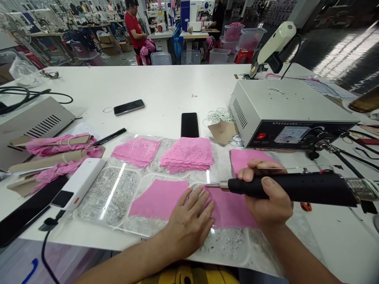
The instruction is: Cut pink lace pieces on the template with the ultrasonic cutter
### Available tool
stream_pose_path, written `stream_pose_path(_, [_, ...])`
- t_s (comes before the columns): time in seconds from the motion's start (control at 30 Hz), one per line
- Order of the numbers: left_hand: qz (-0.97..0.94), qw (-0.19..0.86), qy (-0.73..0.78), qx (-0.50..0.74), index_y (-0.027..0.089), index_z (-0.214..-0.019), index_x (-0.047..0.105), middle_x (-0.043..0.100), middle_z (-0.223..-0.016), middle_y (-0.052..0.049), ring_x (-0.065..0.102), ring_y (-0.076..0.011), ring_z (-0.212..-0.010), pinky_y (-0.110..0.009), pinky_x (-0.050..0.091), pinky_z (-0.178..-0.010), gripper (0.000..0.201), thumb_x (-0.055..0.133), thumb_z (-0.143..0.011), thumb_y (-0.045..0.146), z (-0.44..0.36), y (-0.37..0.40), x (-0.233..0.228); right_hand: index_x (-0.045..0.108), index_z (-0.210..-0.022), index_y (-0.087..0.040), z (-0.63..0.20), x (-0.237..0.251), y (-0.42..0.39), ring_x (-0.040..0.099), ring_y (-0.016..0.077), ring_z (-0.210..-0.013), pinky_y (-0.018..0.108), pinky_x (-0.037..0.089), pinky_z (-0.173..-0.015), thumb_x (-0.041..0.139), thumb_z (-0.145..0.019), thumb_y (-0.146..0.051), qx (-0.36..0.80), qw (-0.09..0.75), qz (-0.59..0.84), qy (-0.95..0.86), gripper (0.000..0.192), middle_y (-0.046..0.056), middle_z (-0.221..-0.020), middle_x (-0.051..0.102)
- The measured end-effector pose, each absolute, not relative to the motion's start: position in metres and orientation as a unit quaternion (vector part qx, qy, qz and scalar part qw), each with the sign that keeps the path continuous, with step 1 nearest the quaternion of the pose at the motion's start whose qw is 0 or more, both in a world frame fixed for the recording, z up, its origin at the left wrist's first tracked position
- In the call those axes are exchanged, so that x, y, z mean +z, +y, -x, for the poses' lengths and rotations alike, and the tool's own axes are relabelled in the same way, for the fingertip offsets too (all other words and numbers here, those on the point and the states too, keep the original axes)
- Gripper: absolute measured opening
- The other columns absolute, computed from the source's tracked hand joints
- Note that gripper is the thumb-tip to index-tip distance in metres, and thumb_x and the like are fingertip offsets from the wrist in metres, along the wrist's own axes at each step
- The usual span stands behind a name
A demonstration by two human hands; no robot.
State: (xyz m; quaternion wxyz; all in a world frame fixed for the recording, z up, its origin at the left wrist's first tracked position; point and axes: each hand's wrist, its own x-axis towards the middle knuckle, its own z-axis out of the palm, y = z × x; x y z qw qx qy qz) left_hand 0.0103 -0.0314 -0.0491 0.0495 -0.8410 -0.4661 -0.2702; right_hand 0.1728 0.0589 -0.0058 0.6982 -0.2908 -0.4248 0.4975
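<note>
My left hand (192, 219) lies flat, fingers stretched out, across the edges of two pink fabric pieces. One is the left pink piece (160, 199); the other is the right pink piece (229, 209). My right hand (271, 195) is wrapped round a black ultrasonic handpiece (308, 187), held nearly level. Its thin metal tip points left and ends just by my left fingertips, over the fabric's upper edge; whether it touches cannot be seen. Behind are a lace stack (189, 154), a smaller lace pile (136, 151) and another pink piece (247, 158), partly hidden by my right hand.
A grey generator box (296, 102) with a dial stands at the right, cables beside it. Two phones (189, 125), a pen (111, 136), tied pink bundles (59, 144) and a white corded device (79, 183) lie around the clear patterned mat (109, 197). A person in red (136, 29) stands beyond.
</note>
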Motion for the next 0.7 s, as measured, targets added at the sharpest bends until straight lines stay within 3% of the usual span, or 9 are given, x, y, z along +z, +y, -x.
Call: stream_pose_path(0.7, [0.839,0.050,-0.470,-0.270,0.012,-0.114,0.064,0.066,-0.120,-0.012,0.055,-0.0313,-0.122,-0.049,0.048,-0.100,0.027,0.053,-0.092,0.025,-0.0113,-0.0308,-0.0474,0.061,-0.087,-0.022,-0.1697,-0.0102,0.0590,0.056,0.0109,-0.064,0.033,0.050,-0.065,0.059,-0.078,-0.023,0.488,0.684,0.266,-0.473,0.009,0.001,-0.088,0.058])
